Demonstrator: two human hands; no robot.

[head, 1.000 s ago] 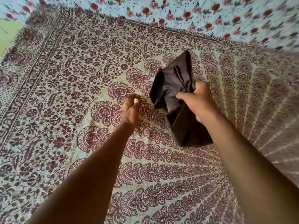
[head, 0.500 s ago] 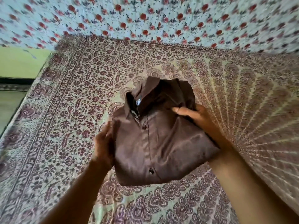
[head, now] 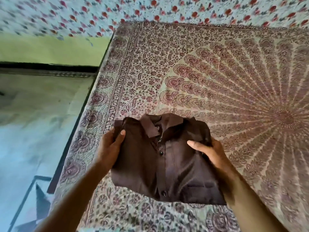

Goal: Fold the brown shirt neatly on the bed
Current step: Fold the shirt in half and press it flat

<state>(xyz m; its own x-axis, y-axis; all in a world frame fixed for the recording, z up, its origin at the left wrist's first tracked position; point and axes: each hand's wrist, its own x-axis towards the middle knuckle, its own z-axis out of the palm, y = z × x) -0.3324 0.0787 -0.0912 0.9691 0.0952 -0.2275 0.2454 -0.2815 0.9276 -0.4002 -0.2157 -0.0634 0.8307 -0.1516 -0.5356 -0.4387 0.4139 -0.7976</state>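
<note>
The brown shirt (head: 167, 161) is folded into a compact rectangle, collar up and buttons facing me. It hangs just above the patterned bedspread (head: 217, 81) near the bed's left front corner. My left hand (head: 109, 148) grips its left edge, thumb on top and fingers beneath. On the right side, my right hand (head: 209, 153) holds the shirt the same way, thumb lying across the front panel.
The bed's left edge (head: 80, 114) runs diagonally from upper middle to lower left, with bare floor (head: 33, 131) beyond it. A green wall (head: 50, 51) and a floral cloth (head: 150, 9) with red flowers lie at the back.
The shirt went from a crumpled bundle in my right hand to a flat folded packet held by both hands. The view has swung left toward the bed's edge, and the shirt sits lower.
</note>
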